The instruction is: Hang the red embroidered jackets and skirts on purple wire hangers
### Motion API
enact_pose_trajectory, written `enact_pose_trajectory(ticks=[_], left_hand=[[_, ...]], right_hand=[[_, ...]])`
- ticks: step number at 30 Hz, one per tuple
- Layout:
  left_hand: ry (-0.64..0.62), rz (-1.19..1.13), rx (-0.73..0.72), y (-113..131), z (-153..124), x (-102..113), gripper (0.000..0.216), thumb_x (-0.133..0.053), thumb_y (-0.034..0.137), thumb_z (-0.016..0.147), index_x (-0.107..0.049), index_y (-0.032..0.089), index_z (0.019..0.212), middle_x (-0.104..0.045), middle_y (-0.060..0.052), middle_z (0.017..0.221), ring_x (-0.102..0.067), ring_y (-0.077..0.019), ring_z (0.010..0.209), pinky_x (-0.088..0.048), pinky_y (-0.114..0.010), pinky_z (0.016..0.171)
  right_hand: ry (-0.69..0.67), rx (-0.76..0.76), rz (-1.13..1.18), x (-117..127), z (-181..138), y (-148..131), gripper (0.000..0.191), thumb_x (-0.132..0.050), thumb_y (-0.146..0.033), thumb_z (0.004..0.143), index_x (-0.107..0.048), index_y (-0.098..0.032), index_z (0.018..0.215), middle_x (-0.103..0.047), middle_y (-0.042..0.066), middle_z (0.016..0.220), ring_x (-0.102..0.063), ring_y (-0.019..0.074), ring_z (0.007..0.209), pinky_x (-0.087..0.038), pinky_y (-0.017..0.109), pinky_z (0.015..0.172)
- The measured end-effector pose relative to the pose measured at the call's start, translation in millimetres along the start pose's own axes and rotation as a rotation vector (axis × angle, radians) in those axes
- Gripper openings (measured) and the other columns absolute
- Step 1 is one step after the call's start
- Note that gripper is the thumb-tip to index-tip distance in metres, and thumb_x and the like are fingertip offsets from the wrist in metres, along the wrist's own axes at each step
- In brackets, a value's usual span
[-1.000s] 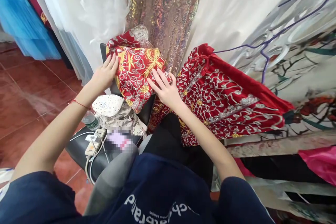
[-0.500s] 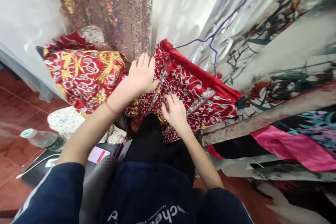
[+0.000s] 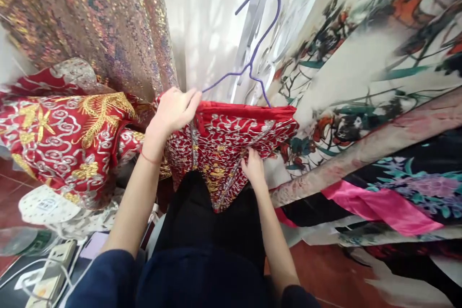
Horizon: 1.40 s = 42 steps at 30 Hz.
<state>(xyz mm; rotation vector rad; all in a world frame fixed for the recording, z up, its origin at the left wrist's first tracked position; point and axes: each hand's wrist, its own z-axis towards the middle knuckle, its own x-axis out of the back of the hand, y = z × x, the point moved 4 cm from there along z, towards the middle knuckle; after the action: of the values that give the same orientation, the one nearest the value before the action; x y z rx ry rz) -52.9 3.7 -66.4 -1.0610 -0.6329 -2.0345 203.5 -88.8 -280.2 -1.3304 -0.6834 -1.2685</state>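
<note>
A red skirt (image 3: 231,139) with silver and gold embroidery hangs across my lap from a purple wire hanger (image 3: 250,65). Its plain red waistband runs nearly level along the top and hides the lower part of the hanger. My left hand (image 3: 176,110) is closed over the left end of the waistband, with the fingertips partly hidden behind the cloth. Lower down on the right, my right hand (image 3: 254,168) grips a fold of the skirt's embroidered side with bent fingers. To the left of my left arm lies a red jacket-like garment (image 3: 86,149) with gold and silver embroidery.
Sequined fabric (image 3: 119,24) and a white curtain (image 3: 212,19) hang ahead. Floral cloth (image 3: 346,67) and a pink sash (image 3: 378,207) hang at right. Down left are a dotted white item (image 3: 46,204), a plastic bottle (image 3: 32,240), a power strip (image 3: 57,269) and cables.
The view has shifted, and the red jacket-like garment sits further left. The skirt's waistband has turned from slanting to nearly level. My left hand has closed on its left end, and my right hand has gripped the side.
</note>
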Motion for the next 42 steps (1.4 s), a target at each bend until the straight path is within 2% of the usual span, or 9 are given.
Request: enact_pose_trajectory(ticks=[4, 9, 14, 17, 20, 23, 28, 34, 42], left_hand=[[-0.043, 0.116, 0.036, 22, -22, 6, 0.051, -0.022, 0.038, 0.102, -0.067, 0.016, 0.101, -0.070, -0.012, 0.077, -0.064, -0.0243, 0.074, -0.039, -0.036, 0.074], [-0.020, 0.059, 0.059, 24, -15, -11, 0.052, -0.020, 0.042, 0.104, -0.067, 0.020, 0.102, -0.070, -0.011, 0.078, -0.065, -0.0251, 0.074, -0.037, -0.035, 0.069], [0.030, -0.052, 0.019, 20, -8, -23, 0.052, -0.021, 0.046, 0.103, -0.067, 0.024, 0.096, -0.066, -0.006, 0.068, -0.063, -0.0221, 0.068, -0.033, -0.033, 0.063], [0.019, -0.100, 0.041, 21, -9, -23, 0.050, -0.023, 0.046, 0.103, -0.067, 0.024, 0.096, -0.067, -0.005, 0.069, -0.063, -0.0216, 0.069, -0.033, -0.032, 0.063], [0.004, -0.109, 0.057, 24, -15, -17, 0.051, -0.023, 0.045, 0.103, -0.069, 0.024, 0.099, -0.069, -0.005, 0.071, -0.065, -0.0214, 0.071, -0.034, -0.032, 0.064], [0.006, -0.071, 0.056, 28, -22, -10, 0.053, -0.022, 0.046, 0.104, -0.070, 0.023, 0.103, -0.072, -0.005, 0.073, -0.066, -0.0200, 0.069, -0.034, -0.030, 0.062], [-0.018, -0.118, 0.051, 26, -27, -6, 0.054, -0.021, 0.045, 0.105, -0.071, 0.024, 0.105, -0.075, -0.005, 0.078, -0.069, -0.0197, 0.073, -0.039, -0.029, 0.063], [-0.062, -0.369, 0.002, 20, -30, -6, 0.041, -0.035, 0.026, 0.094, -0.069, 0.028, 0.116, -0.078, 0.000, 0.108, -0.073, -0.0211, 0.097, -0.048, -0.032, 0.084], [-0.062, -0.391, -0.001, 25, -36, -7, 0.040, -0.046, 0.027, 0.084, -0.067, 0.026, 0.118, -0.079, 0.000, 0.107, -0.072, -0.0218, 0.091, -0.050, -0.035, 0.084]], right_hand=[[0.031, -0.082, -0.024, -15, 14, 5, 0.058, -0.045, -0.023, 0.092, -0.037, 0.002, 0.144, -0.051, 0.033, 0.141, -0.054, 0.0388, 0.129, -0.042, 0.052, 0.106], [0.033, -0.110, -0.072, -17, 19, 29, 0.072, -0.057, -0.018, 0.083, -0.031, 0.003, 0.147, -0.031, 0.038, 0.154, -0.046, 0.0406, 0.137, -0.040, 0.051, 0.105], [0.046, -0.082, -0.095, 17, 12, 40, 0.050, -0.052, -0.022, 0.087, -0.050, 0.000, 0.132, -0.054, 0.032, 0.137, -0.062, 0.0321, 0.114, -0.047, 0.042, 0.093], [0.058, -0.027, -0.075, 46, -2, 8, 0.030, -0.047, -0.029, 0.094, -0.065, -0.010, 0.108, -0.070, 0.020, 0.108, -0.067, 0.0256, 0.094, -0.049, 0.037, 0.087], [0.114, 0.135, 0.091, 73, -19, -52, 0.031, -0.046, -0.038, 0.099, -0.068, -0.018, 0.092, -0.073, 0.009, 0.094, -0.068, 0.0194, 0.085, -0.048, 0.028, 0.079], [0.246, 0.264, 0.369, 91, -30, -114, 0.033, -0.052, -0.050, 0.097, -0.067, -0.020, 0.095, -0.074, 0.004, 0.090, -0.069, 0.0155, 0.079, -0.048, 0.024, 0.072], [0.449, 0.232, 0.314, 94, -27, -162, 0.032, -0.052, -0.046, 0.098, -0.067, -0.019, 0.107, -0.075, 0.006, 0.091, -0.064, 0.0148, 0.064, -0.043, 0.025, 0.063], [0.427, 0.222, 0.361, 101, -33, -140, 0.024, -0.047, -0.031, 0.099, -0.069, -0.021, 0.096, -0.067, -0.001, 0.062, -0.060, 0.0139, 0.053, -0.045, 0.026, 0.064], [0.490, 0.147, 0.638, 97, -65, -113, 0.025, -0.047, -0.035, 0.099, -0.067, -0.020, 0.096, -0.073, 0.006, 0.087, -0.066, 0.0149, 0.070, -0.051, 0.027, 0.066]])
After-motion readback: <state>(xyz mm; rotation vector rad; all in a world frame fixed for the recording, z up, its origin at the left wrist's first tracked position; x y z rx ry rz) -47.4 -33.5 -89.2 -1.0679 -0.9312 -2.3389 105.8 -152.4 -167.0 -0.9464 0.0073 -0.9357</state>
